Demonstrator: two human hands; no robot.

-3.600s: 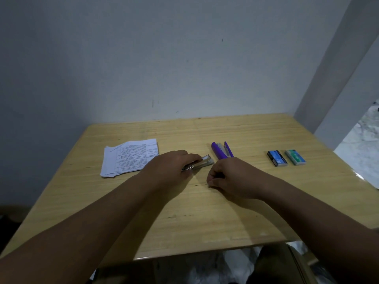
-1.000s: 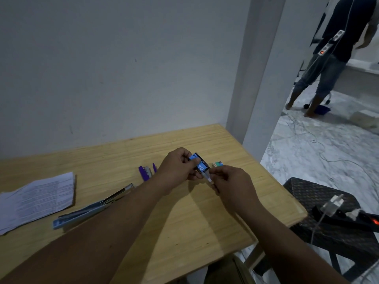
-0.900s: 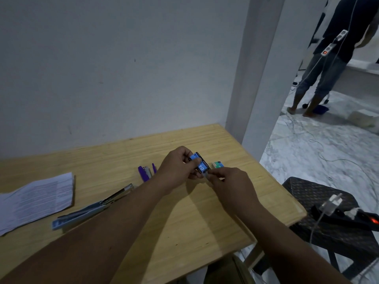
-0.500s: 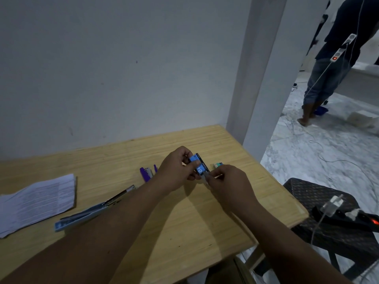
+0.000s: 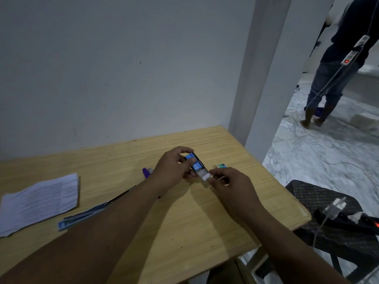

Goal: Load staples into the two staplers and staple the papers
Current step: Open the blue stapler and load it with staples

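**Staple box being opened above the wooden table**

Pale grey walls are framing a light wooden table point(image 5: 184, 222) pushed into the corner, with a marble floor showing to the right. Above the table's middle, the left hand point(image 5: 172, 171) is gripping a small blue-and-black staple box point(image 5: 194, 163), thumb and fingers curled around its sleeve. The right hand point(image 5: 229, 183) is pinching the box's pale inner tray point(image 5: 205, 176), which is sticking out of the sleeve toward the wearer. Just beyond the right hand, a small green staple box point(image 5: 221, 166) is lying on the table. A purple stapler point(image 5: 146, 172) is lying behind the left wrist, partly hidden. A long blue stapler point(image 5: 86, 216), opened out flat, is resting beside a stack of printed white papers point(image 5: 39, 201) at the table's left edge. A person in dark clothes point(image 5: 338, 68) is standing on the marble floor in the background.
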